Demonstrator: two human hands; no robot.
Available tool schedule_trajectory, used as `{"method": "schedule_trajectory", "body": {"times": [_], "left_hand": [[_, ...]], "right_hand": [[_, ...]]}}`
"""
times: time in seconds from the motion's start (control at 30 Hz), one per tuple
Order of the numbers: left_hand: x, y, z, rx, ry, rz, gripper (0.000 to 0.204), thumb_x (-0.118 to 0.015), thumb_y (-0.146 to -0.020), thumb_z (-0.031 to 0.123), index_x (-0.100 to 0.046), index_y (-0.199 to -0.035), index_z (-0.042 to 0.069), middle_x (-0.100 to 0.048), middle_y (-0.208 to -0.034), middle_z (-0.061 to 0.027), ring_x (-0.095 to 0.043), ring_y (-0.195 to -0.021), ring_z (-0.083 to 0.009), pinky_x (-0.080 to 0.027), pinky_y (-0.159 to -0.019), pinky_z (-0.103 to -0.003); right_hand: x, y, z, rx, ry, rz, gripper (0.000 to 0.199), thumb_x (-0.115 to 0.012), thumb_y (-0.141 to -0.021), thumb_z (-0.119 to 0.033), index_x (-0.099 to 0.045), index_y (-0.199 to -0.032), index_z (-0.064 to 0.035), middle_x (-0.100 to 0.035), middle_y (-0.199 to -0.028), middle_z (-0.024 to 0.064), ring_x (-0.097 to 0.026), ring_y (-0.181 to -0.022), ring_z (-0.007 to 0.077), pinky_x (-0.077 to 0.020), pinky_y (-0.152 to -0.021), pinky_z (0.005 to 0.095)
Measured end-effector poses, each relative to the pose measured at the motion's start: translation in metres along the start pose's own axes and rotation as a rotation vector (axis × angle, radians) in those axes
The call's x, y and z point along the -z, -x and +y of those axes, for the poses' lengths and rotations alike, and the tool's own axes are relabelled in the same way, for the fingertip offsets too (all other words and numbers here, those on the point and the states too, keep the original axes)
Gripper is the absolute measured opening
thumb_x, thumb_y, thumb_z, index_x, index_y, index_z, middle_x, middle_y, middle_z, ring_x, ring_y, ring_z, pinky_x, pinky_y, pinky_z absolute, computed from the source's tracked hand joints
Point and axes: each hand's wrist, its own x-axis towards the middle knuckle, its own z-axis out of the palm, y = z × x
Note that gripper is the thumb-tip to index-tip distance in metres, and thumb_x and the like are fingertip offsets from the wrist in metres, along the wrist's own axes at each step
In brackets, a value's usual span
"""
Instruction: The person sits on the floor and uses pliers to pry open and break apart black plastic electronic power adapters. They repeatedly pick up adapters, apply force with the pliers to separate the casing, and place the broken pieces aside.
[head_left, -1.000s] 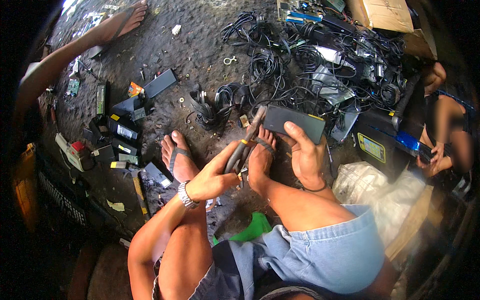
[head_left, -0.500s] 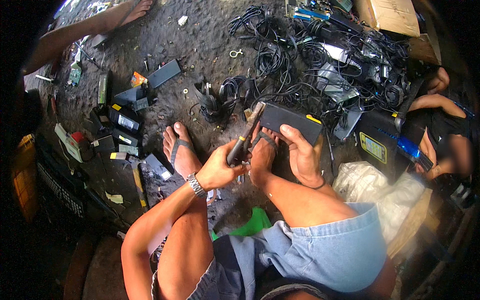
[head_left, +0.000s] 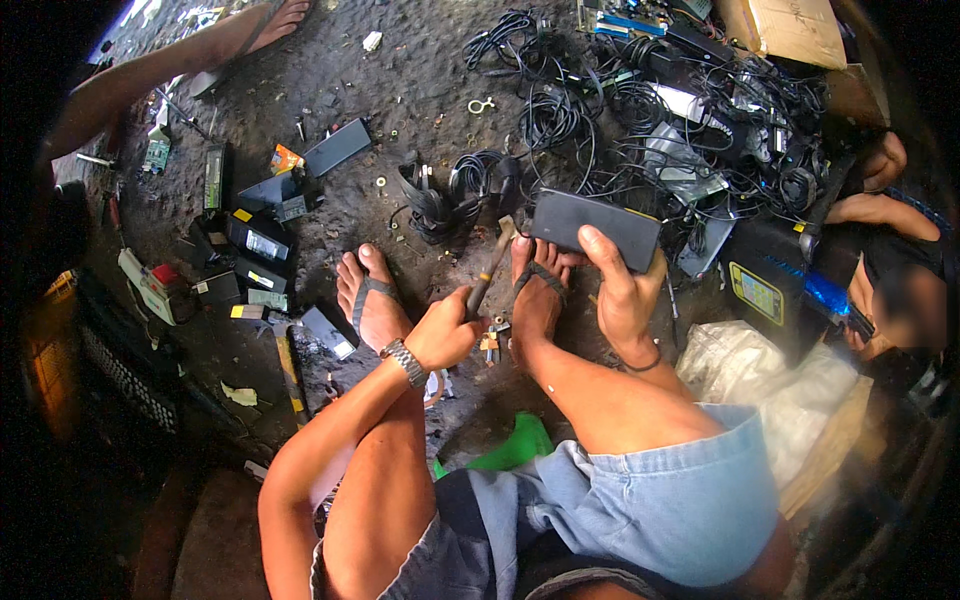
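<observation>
My left hand (head_left: 442,332), with a metal-banded watch on its wrist, is closed round the dark grip of a hammer (head_left: 490,275). A yellow band marks its handle, and the worn head points up and away from me. To the right, my right hand (head_left: 622,300) grips a flat black rectangular case (head_left: 590,222), its thumb on top and its fingers beneath. A strip of yellow shows on the case's far edge. The hammer head is just left of the case, apart from it, above the toes of my right foot (head_left: 540,285).
Tangled black cables (head_left: 560,115) and adapters cover the ground at far right. Several black cases (head_left: 258,240) lie to the left. A white sack (head_left: 730,350) and a cardboard box (head_left: 785,30) stand right. Another person's arm (head_left: 880,212) is at far right; another's leg (head_left: 150,80) reaches in upper left.
The hammer has dropped back toward me and away from the case. My right hand has tipped the case, which shows more of its flat face and sits slightly farther right.
</observation>
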Motion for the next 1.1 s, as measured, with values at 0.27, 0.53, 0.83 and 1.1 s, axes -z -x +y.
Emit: {"method": "schedule_trajectory", "body": {"times": [0.27, 0.53, 0.83, 1.1], "left_hand": [[0.006, 0.006, -0.031, 0.176, -0.302, -0.293, 0.053, -0.071, -0.088, 0.018, -0.056, -0.133, -0.005, -0.070, -0.111, -0.0325, -0.068, -0.108, -0.0459, -0.052, -0.092, -0.049], [0.006, -0.005, -0.082, 0.086, -0.239, -0.305, 0.063, -0.059, -0.086, -0.005, -0.049, -0.149, -0.004, -0.055, -0.150, -0.0212, -0.049, -0.141, -0.0280, -0.034, -0.121, -0.040], [0.011, -0.006, -0.093, 0.073, -0.101, -0.217, 0.063, -0.075, -0.087, 0.008, -0.052, -0.146, 0.004, -0.062, -0.138, -0.0154, -0.059, -0.123, -0.0293, -0.044, -0.111, -0.039], [0.009, -0.003, -0.076, 0.170, 0.218, -0.155, 0.026, -0.062, -0.090, -0.008, -0.048, -0.111, -0.003, -0.056, -0.082, -0.0046, -0.065, -0.078, -0.0173, -0.055, -0.067, -0.031]], "right_hand": [[-0.030, -0.020, 0.033, 0.018, 0.793, -0.502, 0.044, -0.091, -0.075, -0.036, -0.074, -0.095, -0.0007, -0.075, -0.085, 0.0124, -0.072, -0.076, 0.0188, -0.0575, -0.072, 0.0377], [-0.119, -0.034, 0.078, 0.236, 0.710, -0.559, 0.057, -0.080, -0.067, -0.049, -0.072, -0.071, 0.0077, -0.065, -0.064, 0.0303, -0.073, -0.068, 0.0450, -0.0611, -0.063, 0.0503], [-0.068, -0.030, 0.049, 0.360, 0.261, -0.730, 0.035, -0.077, -0.080, -0.028, -0.076, -0.099, 0.0012, -0.077, -0.090, 0.0178, -0.076, -0.082, 0.0315, -0.0602, -0.076, 0.0393], [0.119, -0.040, 0.073, 0.031, 0.534, 0.015, 0.023, -0.076, -0.094, -0.024, -0.074, -0.103, -0.0027, -0.078, -0.090, 0.0102, -0.074, -0.079, 0.0163, -0.0589, -0.072, 0.0330]]}}
